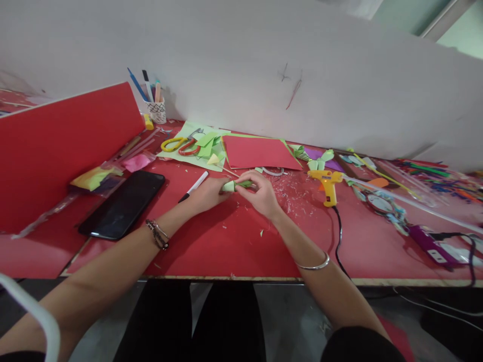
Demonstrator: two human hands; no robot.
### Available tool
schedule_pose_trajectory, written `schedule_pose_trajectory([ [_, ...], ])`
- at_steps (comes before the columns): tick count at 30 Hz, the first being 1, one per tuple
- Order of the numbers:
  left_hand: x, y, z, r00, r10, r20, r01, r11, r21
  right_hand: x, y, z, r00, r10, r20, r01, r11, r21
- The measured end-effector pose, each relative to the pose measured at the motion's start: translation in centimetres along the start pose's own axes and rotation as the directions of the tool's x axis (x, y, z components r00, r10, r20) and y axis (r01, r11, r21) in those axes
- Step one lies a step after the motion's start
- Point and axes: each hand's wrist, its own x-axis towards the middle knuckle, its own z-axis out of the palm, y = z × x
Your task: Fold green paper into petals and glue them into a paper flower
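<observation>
Both my hands meet over the red table (211, 241), with a small folded piece of green paper (229, 186) between them. My left hand (209, 193) has its fingers closed on the paper's pale left end. The fingers of my right hand (260, 190) pinch its darker green right side. A thin pinkish stick (230, 172) shows just above the fingers; whether a hand holds it I cannot tell. Beside my left hand lies a white marker with a black end (194, 186). Behind my hands rest sheets of red paper (260, 152).
Yellow-handled scissors (174, 144) and green paper strips (207, 144) lie at the back. To the right stands a yellow glue gun (326, 187) with a black cord, near a purple power strip (430, 245). A black phone (123, 205) and a pen cup (156, 110) are at left.
</observation>
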Motion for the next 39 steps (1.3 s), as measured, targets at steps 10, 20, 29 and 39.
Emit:
schedule_pose_trajectory([
  [10, -0.07, -0.03, 0.19, 0.999, 0.035, -0.026, -0.035, 0.999, 0.021, 0.09, 0.15, -0.05, 1.0, -0.023, -0.019, 0.022, 0.999, -0.039],
  [20, 0.11, -0.17, 0.17, 0.999, -0.044, 0.003, 0.044, 0.997, -0.062, 0.01, 0.43, 0.2, 1.0, 0.007, -0.029, -0.006, 1.0, 0.014],
  [29, 0.05, -0.17, 0.33, 0.999, -0.033, -0.022, 0.031, 0.998, -0.061, -0.07, 0.01, 0.09, 1.0, 0.003, -0.02, -0.003, 1.0, -0.024],
  [39, 0.03, -0.23, 0.54, 0.999, -0.04, -0.029, 0.038, 0.997, -0.06, -0.17, 0.2, 0.29, 0.999, -0.002, -0.039, 0.0, 0.999, -0.038],
])
